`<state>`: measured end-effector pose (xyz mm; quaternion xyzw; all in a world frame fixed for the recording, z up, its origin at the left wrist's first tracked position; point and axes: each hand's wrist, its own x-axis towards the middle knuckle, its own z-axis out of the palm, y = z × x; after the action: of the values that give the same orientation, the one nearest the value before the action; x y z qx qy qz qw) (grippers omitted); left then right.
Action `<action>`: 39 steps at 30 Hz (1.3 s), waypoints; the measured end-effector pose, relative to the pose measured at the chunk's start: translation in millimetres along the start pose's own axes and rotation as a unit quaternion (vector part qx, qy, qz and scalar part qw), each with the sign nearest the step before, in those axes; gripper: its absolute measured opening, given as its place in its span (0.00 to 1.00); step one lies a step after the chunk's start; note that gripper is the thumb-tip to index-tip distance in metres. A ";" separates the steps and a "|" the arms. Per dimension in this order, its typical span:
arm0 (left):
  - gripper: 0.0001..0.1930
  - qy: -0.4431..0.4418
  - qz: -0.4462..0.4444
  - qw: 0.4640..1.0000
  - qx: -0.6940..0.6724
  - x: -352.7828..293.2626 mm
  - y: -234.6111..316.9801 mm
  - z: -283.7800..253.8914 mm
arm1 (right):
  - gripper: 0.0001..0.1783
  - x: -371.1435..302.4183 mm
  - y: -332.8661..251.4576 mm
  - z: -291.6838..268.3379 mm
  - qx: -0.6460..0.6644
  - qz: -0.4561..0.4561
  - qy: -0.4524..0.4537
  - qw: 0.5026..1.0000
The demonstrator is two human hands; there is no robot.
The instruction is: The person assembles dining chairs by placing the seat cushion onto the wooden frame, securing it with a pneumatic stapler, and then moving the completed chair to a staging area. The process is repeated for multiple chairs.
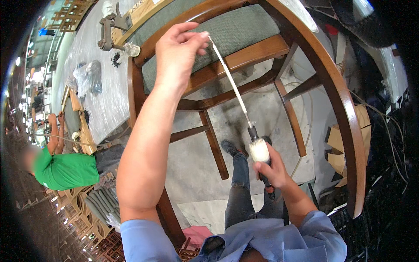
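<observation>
My right hand (pixel 274 169) is wrapped round the white and black body of a power screwdriver (pixel 260 151). Its long thin metal shaft (pixel 232 81) slants up and away to the left. At the shaft's tip is my left hand (pixel 178 56), thumb and fingertips pinched together; anything small between them cannot be made out. Both hands are over a brown wooden chair (pixel 257 51) lying tipped against the table, its grey-green cushion (pixel 233 32) just behind my left hand. The curved wooden rail (pixel 345 105) of the chair sweeps down on the right.
A plastic-covered table (pixel 109 89) holds a metal clamp (pixel 106 32), dark screws (pixel 115 59) and a plastic bag (pixel 89 76). A person in green (pixel 67 170) works at the left. Cardboard (pixel 338 148) and hoses (pixel 388 126) lie at the right.
</observation>
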<state>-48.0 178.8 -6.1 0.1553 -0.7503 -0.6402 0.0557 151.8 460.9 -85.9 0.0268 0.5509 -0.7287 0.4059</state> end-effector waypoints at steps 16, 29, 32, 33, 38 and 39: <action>0.25 -0.108 -0.055 0.992 -0.017 0.1 -8.4 -1.9 | 0.31 -24.4 7.8 -28.0 -0.039 0.003 -0.029 0.999; 0.25 -0.203 -0.121 0.971 0.043 2.5 -10.9 -2.6 | 0.30 -45.5 8.6 -78.3 -0.102 0.058 0.002 0.993; 0.26 -0.143 -0.043 0.988 0.039 4.5 -20.0 -2.9 | 0.33 -34.0 20.3 -58.5 0.073 0.062 -0.049 0.994; 0.27 -0.097 0.007 0.993 0.068 4.4 -23.2 0.3 | 0.35 -28.4 23.1 -47.8 0.074 0.051 -0.058 0.994; 0.17 0.116 0.356 0.877 0.302 -4.6 -6.4 8.1 | 0.26 -5.2 44.8 -3.6 0.130 0.071 -0.084 0.985; 0.16 0.112 0.411 0.851 0.308 -6.8 -3.5 10.4 | 0.25 0.3 44.2 6.7 0.114 0.084 -0.102 0.985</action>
<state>-43.9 190.2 -10.6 -0.0879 -0.8931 -0.2731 0.3465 181.7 452.4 -117.9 0.0442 0.4160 -0.7489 0.5139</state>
